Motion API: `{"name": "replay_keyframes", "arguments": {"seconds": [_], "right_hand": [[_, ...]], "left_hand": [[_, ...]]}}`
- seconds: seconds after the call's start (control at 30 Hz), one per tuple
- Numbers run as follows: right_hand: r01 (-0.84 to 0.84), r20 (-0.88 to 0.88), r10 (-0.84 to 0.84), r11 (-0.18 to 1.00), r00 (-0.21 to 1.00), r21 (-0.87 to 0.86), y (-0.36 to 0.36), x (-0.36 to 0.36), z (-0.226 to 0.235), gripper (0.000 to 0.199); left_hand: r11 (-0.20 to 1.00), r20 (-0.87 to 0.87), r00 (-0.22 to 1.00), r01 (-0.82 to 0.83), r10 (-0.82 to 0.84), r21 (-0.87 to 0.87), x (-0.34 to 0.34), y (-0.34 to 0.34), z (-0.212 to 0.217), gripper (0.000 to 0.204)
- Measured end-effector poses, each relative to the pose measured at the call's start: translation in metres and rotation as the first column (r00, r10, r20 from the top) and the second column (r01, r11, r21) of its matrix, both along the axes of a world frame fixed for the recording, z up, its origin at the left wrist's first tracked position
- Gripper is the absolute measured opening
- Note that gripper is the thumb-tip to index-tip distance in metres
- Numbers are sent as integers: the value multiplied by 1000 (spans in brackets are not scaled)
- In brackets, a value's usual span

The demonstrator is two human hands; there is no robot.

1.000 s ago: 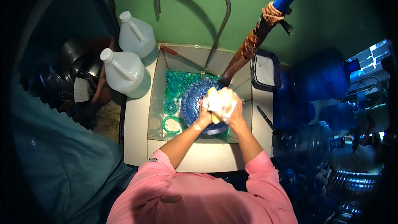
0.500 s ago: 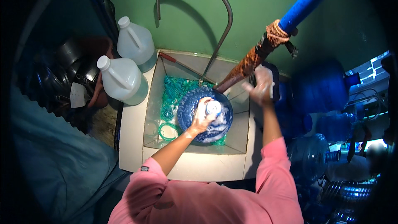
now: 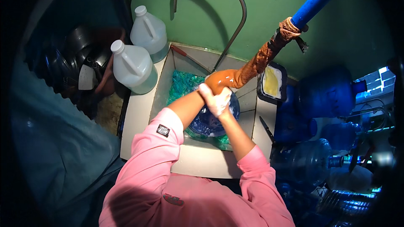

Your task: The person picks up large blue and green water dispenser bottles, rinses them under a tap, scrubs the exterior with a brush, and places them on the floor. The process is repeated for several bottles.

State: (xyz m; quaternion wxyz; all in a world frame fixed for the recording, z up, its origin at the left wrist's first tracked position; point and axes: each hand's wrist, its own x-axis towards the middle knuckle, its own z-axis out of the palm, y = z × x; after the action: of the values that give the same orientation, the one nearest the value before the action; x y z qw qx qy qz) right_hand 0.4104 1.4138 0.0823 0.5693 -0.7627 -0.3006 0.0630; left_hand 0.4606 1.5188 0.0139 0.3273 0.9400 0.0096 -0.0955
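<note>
Over the sink, my right hand is white with lather. Its fingers wrap over my left wrist. My left hand is mostly hidden behind the right hand and the wet orange-brown end of a cloth sleeve, so its fingers do not show. The sleeve is tied to a blue pipe and bends at its lower end, against my hands. Below them stands a blue speckled basin with suds. Bunched green netting lies around it in the sink.
Two milky jugs stand left of the sink. On the right ledge sit a dark tub with yellow soap and a black knife. A curved metal faucet arches above. Blue water bottles crowd the right side.
My right hand has moved left from the soap tub to my left wrist. My left hand has moved up from the basin to the sleeve's end. The round white thing it held no longer shows.
</note>
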Motion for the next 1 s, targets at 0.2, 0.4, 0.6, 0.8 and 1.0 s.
{"name": "replay_keyframes", "arguments": {"seconds": [0.2, 0.4, 0.6, 0.8, 1.0], "right_hand": [[277, 226, -283, 959, 932, 57, -12, 16, -31, 18], [206, 197, -273, 930, 942, 305, -3, 17, -33, 14], [166, 259, -147, 985, 954, -52, 27, 5, -12, 52], [-79, -73, 50, 872, 996, -483, 31, 12, -8, 35], [-347, -278, 278, 907, 919, -239, 17, -6, -9, 31]], "left_hand": [[987, 53, 989, 130, -135, 97, -25, 24, 10, 36], [972, 300, 930, -233, 210, 41, -92, 42, -50, 53], [227, -557, 642, -738, 526, -636, -161, 33, -147, 81], [-39, -596, 597, -688, 537, -725, -159, 21, -174, 71], [-426, -690, 604, -544, 399, -723, -141, 27, -165, 64]]}}
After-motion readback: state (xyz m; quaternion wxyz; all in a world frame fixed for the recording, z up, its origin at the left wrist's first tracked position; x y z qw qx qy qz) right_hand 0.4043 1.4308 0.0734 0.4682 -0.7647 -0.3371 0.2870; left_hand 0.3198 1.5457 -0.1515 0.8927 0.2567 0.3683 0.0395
